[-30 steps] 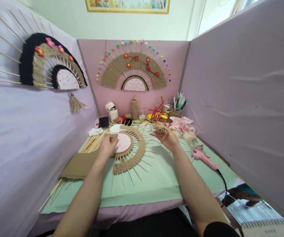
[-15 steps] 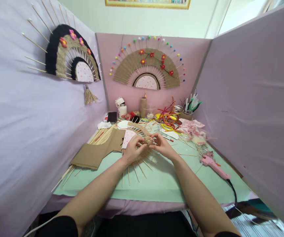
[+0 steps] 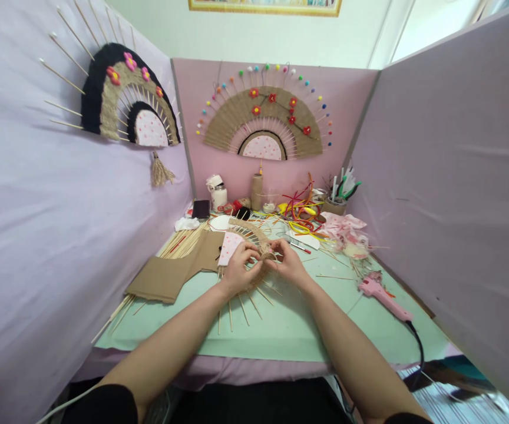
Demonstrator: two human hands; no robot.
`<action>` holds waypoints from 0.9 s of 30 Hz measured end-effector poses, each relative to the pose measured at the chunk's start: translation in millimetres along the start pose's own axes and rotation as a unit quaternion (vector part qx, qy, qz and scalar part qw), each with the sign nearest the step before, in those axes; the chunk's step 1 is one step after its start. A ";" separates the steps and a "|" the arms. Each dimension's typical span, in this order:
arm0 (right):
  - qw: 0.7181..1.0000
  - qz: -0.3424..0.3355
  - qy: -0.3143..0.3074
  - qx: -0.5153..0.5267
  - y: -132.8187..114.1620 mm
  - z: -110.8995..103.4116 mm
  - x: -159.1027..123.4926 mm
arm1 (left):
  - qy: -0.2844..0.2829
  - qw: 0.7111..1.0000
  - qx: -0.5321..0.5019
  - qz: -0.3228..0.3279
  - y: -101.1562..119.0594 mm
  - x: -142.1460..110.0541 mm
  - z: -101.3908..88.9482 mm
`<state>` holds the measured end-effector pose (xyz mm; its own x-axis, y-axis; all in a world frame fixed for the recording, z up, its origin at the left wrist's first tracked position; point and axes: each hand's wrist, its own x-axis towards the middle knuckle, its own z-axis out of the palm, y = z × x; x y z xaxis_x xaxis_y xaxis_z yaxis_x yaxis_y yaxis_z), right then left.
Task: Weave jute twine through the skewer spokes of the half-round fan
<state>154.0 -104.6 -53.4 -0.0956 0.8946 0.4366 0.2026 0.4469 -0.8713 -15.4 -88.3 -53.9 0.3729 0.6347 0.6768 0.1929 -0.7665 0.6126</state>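
A small ball of jute twine (image 3: 266, 253) is pinched between the fingertips of my left hand (image 3: 242, 268) and my right hand (image 3: 288, 264). Both hands are closed on it, above a half-round fan of thin sticks (image 3: 250, 305) woven with twine. The fan's centre is white card with pink dots (image 3: 229, 247). My hands and the ball cover much of the woven band (image 3: 252, 228). Left of the fan lies a folded piece of brown cardboard (image 3: 161, 278).
A pink glue gun (image 3: 384, 297) with a black cord lies at the right. Loose sticks (image 3: 184, 241) lie behind the cardboard. Coloured pipe cleaners (image 3: 301, 212), a bottle (image 3: 217, 194) and a twine-wrapped tube (image 3: 257, 192) stand along the back. Finished fans (image 3: 263, 112) hang on the partitions.
My left hand has left the cardboard edge and joined my right hand at the twine ball, which came left over the fan. In the last half second the fingers turned the ball slightly.
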 end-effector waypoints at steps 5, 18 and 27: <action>0.999 0.002 0.039 0.019 4.0 -1.4 1.9 | -0.033 0.997 0.048 0.060 7.5 -1.7 0.2; 0.991 -0.017 -0.111 0.067 -6.5 1.9 -5.4 | -0.088 0.991 -0.082 -0.052 -7.2 1.9 -9.2; 0.996 -0.035 -0.078 -0.024 -3.4 -3.8 -2.2 | -0.037 0.989 -0.082 -0.118 -10.9 2.7 -7.6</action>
<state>157.2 -108.0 -50.5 -0.2605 0.8532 0.4518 0.2372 0.5102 -0.8267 -23.4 -77.5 -55.6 0.4015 0.7809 0.4785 0.1359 -0.5674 0.8121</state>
